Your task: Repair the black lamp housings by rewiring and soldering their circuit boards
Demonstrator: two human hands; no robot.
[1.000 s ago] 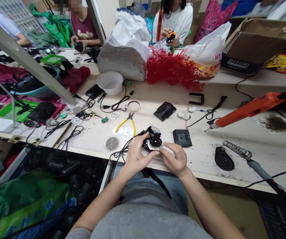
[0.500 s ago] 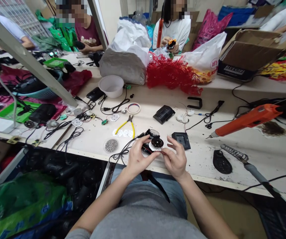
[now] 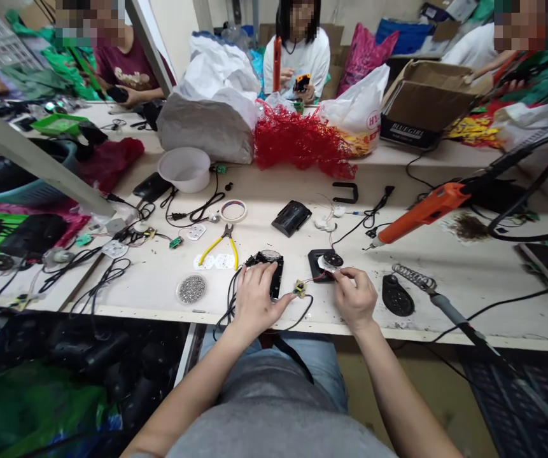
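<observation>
Step in hand: judging by the hands, the person is steadying or positioning a small wired assembly beside its casing.
Right hand: the right hand [image 3: 356,298] is narrowed to a pinch on the edge of a round white part topped with a black disc [image 3: 333,259], holding it over a black square plastic frame [image 3: 315,257]; whether part and frame touch, cannot tell.
Left hand: the left hand [image 3: 254,302] is draped across a black plastic casing [image 3: 277,278], thumb spread wide; gripping or merely resting, cannot tell.
Wired board: a small yellow-and-green circuit board [image 3: 299,288] sits between the hands, at the left thumb tip; touching or just beside, unclear. Thin red wires run from it toward the round part.
Next move calls for: probably slack in those wires and a light pinch, casing kept steady.
Count, under the hands: one casing, one frame, one round part, one board.
Count, bench tools: one pair of yellow-handled cutters [image 3: 212,249], one grey-handled soldering iron [image 3: 450,310], one orange power screwdriver [image 3: 421,213] on the near side.
Count, supplies: one round dish of small metal pieces [image 3: 191,289], one roll of pale tape [image 3: 233,220], one white plastic bowl [image 3: 185,180].
Count, spare casing: one black plastic shell [image 3: 291,218], beyond the frame.
</observation>
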